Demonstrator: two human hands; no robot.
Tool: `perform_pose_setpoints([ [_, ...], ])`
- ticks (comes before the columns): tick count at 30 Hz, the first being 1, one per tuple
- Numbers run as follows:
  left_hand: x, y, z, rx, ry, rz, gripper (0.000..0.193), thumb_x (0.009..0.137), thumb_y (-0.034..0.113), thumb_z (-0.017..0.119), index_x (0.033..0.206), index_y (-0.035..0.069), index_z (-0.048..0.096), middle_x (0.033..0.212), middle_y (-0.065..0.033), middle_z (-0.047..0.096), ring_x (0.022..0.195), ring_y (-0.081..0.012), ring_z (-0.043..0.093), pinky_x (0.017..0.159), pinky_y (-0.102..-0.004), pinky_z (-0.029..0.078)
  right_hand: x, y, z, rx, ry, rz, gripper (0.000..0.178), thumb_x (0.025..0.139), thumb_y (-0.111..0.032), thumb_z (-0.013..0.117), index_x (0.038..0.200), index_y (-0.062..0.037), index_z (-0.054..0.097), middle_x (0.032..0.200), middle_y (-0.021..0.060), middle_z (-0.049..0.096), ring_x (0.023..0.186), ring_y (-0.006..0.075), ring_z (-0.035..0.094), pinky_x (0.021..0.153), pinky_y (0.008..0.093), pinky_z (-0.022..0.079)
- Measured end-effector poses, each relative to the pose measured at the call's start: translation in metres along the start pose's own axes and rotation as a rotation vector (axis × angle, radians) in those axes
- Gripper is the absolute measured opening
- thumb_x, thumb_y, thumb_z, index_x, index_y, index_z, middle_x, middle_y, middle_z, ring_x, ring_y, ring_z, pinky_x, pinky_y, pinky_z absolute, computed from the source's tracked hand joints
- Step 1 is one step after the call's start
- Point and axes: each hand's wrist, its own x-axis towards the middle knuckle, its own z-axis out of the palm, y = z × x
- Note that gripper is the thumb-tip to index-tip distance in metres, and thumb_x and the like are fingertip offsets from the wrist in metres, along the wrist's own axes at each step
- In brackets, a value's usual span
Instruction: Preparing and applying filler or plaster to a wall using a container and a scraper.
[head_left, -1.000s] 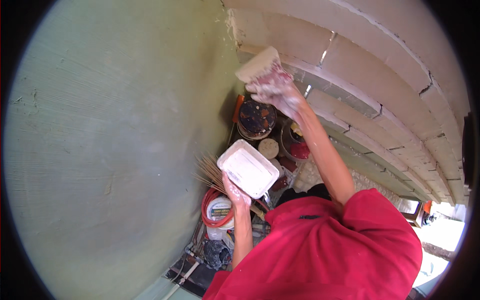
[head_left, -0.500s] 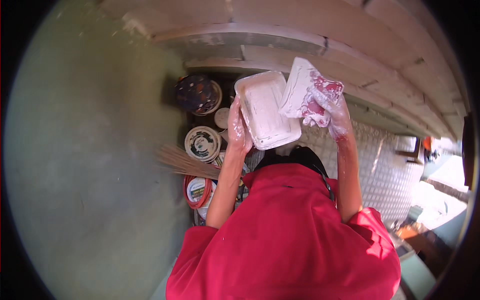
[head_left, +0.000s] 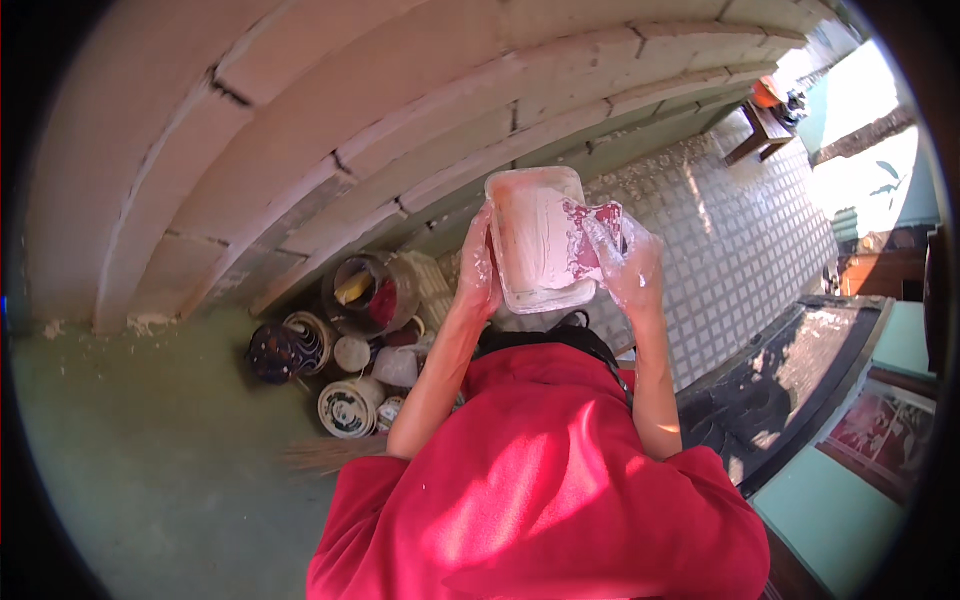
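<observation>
No legible lettering, only a blurred dark round marking [head_left: 349, 416] on the white bucket lid [head_left: 347, 408]

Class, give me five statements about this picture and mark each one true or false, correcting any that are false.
1. The person's shirt is blue. False: the shirt is red.
2. The left hand holds a rectangular tray. True.
3. The right hand is empty. False: the right hand grips a red, white-smeared tool.
4. Both hands have white smears on them. True.
5. The floor is plain and unpatterned. False: the floor has a grid of pale squares.
</observation>
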Motion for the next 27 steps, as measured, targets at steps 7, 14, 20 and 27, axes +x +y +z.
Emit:
perform_pose_setpoints([
  [7, 0.068, -0.098, 0.146, 0.102, -0.166, -0.141, 0.053, 0.097, 0.042, 0.037, 0.131, 0.002, 0.043, 0.127, -0.0123, 0.053, 0.114, -0.0238, 0.055, 0.1, -0.0387, 0.044, 0.0, 0.092, -0.139, 0.144, 0.222, 0.141, 0.016, 0.083, -0.01, 0.063, 0.094, 0.0022, 0.061, 0.082, 0.0176, 0.065, 0.072, 0.0292, 0.064, 0.067, 0.0361, 0.049],
  [14, 0.118, -0.182, 0.277, 0.132, -0.325, -0.328, 0.053, 0.096, 0.041, 0.037, 0.131, 0.001, 0.044, 0.128, -0.0133, 0.052, 0.115, -0.0244, 0.053, 0.1, -0.0398, 0.042, -0.01, 0.197, -0.259, 0.264, 0.424, 0.294, 0.018, 0.091, -0.018, 0.059, 0.097, -0.0014, 0.06, 0.075, -0.0008, 0.057, 0.06, 0.0061, 0.053, 0.047, 0.0202, 0.042],
  [20, 0.168, -0.246, 0.352, 0.204, -0.427, -0.484, 0.054, 0.096, 0.042, 0.037, 0.131, 0.001, 0.044, 0.128, -0.0126, 0.052, 0.115, -0.0245, 0.053, 0.101, -0.0397, 0.042, -0.004, 0.237, -0.325, 0.636, 0.619, 0.605, 0.021, 0.09, -0.023, 0.061, 0.092, -0.0019, 0.063, 0.067, -0.0034, 0.055, 0.053, 0.0021, 0.046, 0.043, 0.02, 0.034],
  [27, 0.252, -0.329, 0.448, 0.195, -0.523, -0.573, 0.059, 0.095, 0.046, 0.039, 0.134, 0.002, 0.041, 0.13, -0.0121, 0.051, 0.118, -0.0244, 0.052, 0.102, -0.0405, 0.041, 0.036, 0.306, -0.408, 0.569, 0.945, 0.546, 0.017, 0.089, -0.019, 0.06, 0.09, -0.002, 0.064, 0.068, -0.0031, 0.055, 0.056, 0.0034, 0.049, 0.046, 0.0205, 0.038],
])
